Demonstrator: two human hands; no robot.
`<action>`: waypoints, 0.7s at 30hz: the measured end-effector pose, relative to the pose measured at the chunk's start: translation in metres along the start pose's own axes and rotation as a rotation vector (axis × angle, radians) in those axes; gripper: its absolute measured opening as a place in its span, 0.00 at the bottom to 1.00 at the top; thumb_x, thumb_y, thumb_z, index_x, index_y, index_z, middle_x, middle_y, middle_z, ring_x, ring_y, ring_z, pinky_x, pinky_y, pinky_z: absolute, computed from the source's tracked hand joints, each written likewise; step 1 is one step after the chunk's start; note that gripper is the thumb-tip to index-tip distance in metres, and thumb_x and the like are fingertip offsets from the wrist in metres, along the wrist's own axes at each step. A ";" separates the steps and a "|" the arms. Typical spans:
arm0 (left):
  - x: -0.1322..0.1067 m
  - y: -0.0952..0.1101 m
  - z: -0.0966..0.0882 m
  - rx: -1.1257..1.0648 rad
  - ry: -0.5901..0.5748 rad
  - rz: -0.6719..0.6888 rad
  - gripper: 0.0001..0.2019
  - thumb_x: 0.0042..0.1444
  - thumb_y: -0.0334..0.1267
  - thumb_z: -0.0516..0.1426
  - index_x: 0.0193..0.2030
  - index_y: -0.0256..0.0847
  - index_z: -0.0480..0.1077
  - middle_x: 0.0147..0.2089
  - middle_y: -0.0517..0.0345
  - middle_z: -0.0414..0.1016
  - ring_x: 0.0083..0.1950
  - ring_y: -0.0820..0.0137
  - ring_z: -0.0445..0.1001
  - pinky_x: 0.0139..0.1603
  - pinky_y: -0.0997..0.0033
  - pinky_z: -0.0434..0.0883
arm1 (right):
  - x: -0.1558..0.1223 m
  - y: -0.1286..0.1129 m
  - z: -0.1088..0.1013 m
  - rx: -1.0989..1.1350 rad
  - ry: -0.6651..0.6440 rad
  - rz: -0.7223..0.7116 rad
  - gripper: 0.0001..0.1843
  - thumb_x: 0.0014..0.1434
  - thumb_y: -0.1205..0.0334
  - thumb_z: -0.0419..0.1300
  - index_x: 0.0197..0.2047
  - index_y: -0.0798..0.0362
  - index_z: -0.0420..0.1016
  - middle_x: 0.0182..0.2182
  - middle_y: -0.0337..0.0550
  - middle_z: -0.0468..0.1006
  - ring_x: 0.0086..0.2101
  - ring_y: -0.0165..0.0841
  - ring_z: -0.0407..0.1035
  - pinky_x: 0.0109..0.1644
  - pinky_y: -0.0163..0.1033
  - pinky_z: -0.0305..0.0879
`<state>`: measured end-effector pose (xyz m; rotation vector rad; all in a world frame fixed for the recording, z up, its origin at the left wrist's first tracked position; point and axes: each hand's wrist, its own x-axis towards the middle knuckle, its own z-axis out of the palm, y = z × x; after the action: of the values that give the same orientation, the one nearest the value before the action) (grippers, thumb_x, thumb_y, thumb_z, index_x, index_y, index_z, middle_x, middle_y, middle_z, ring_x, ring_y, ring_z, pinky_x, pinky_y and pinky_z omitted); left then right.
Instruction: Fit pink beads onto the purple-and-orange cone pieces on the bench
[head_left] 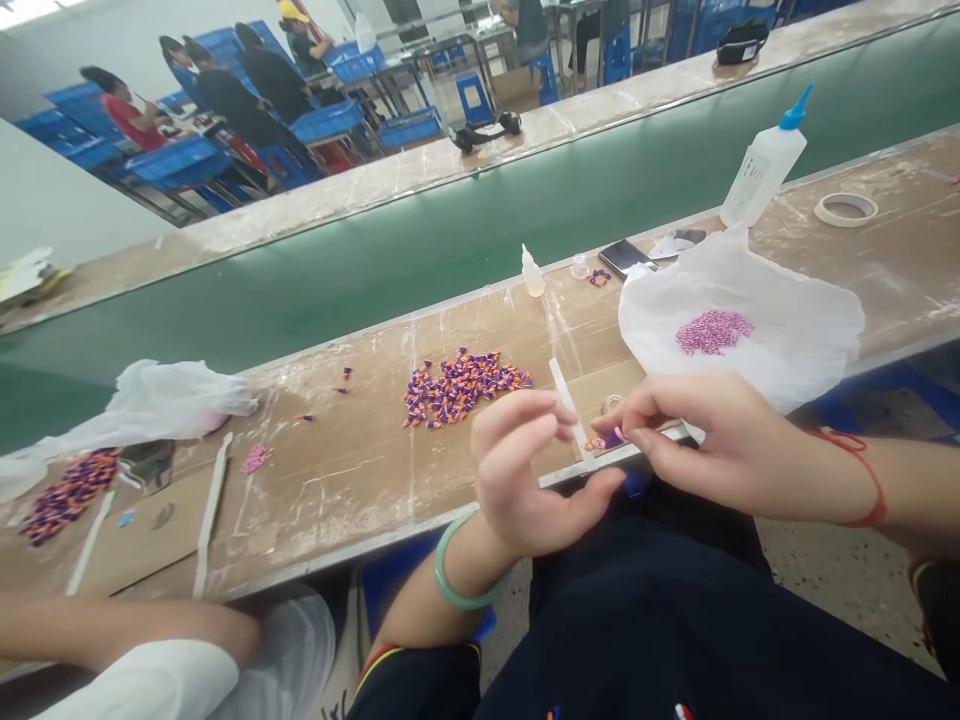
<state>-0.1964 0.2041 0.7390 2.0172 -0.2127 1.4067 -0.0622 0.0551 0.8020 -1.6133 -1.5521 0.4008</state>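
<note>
My right hand (705,440), with a red cord at the wrist, pinches a small purple-and-orange piece (613,438) between thumb and fingertips; a bit of pink shows at its tip. Just left of it, my left hand (532,475), with a pale green bangle (457,570), is curved with thumb and fingers apart, and nothing shows in its grasp. A white strip (566,400) lies on the bench behind the two hands. Beyond my left hand is a heap of similar purple-and-orange pieces (457,388). Right of that, a white plastic bag (795,310) holds tiny pink pieces (714,332).
A small dropper bottle (532,275), a phone (626,258), a large blue-capped bottle (761,170) and a tape roll (846,209) stand along the bench. At left are another person's arm (127,630), a second heap (71,490) and cardboard (161,530). A green belt (337,260) runs behind.
</note>
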 end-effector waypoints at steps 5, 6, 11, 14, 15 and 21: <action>0.001 0.010 0.002 -0.339 -0.140 -0.418 0.15 0.57 0.45 0.66 0.47 0.41 0.72 0.34 0.59 0.76 0.30 0.75 0.75 0.30 0.78 0.76 | -0.002 -0.001 0.002 -0.110 -0.011 -0.061 0.07 0.59 0.73 0.53 0.32 0.53 0.69 0.26 0.36 0.76 0.26 0.26 0.68 0.30 0.32 0.61; 0.002 0.012 0.002 -0.341 -0.153 -0.448 0.11 0.58 0.43 0.65 0.42 0.40 0.73 0.32 0.58 0.77 0.29 0.74 0.75 0.30 0.77 0.76 | -0.002 -0.001 0.003 -0.140 -0.006 -0.085 0.08 0.60 0.72 0.53 0.31 0.53 0.68 0.25 0.36 0.75 0.25 0.26 0.67 0.30 0.32 0.60; 0.005 0.014 -0.001 -0.262 -0.192 -0.488 0.05 0.58 0.38 0.65 0.34 0.38 0.77 0.30 0.55 0.81 0.28 0.72 0.77 0.30 0.75 0.75 | -0.003 0.004 0.007 -0.297 0.065 -0.232 0.09 0.63 0.70 0.52 0.31 0.53 0.68 0.24 0.38 0.73 0.24 0.27 0.66 0.28 0.33 0.58; 0.004 0.014 -0.002 -0.208 -0.192 -0.434 0.04 0.58 0.36 0.65 0.35 0.39 0.77 0.30 0.55 0.81 0.28 0.73 0.77 0.31 0.75 0.75 | -0.004 0.004 0.008 -0.366 0.071 -0.282 0.10 0.64 0.71 0.51 0.31 0.53 0.67 0.24 0.38 0.73 0.24 0.28 0.65 0.28 0.34 0.58; 0.004 0.014 -0.002 -0.186 -0.187 -0.408 0.03 0.57 0.35 0.65 0.34 0.39 0.77 0.30 0.56 0.81 0.28 0.73 0.77 0.31 0.75 0.75 | -0.004 0.004 0.008 -0.382 0.066 -0.294 0.10 0.64 0.71 0.50 0.32 0.53 0.68 0.24 0.39 0.73 0.24 0.29 0.66 0.29 0.34 0.59; 0.007 0.017 -0.002 -0.120 -0.164 -0.287 0.04 0.55 0.30 0.66 0.34 0.40 0.76 0.29 0.60 0.80 0.28 0.74 0.77 0.31 0.77 0.75 | -0.006 0.000 0.007 -0.444 0.046 -0.336 0.11 0.65 0.72 0.49 0.34 0.54 0.69 0.26 0.41 0.75 0.27 0.31 0.69 0.31 0.36 0.62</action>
<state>-0.2032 0.1940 0.7523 1.9740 -0.0719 1.0288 -0.0686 0.0518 0.7963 -1.6207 -1.9277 -0.1757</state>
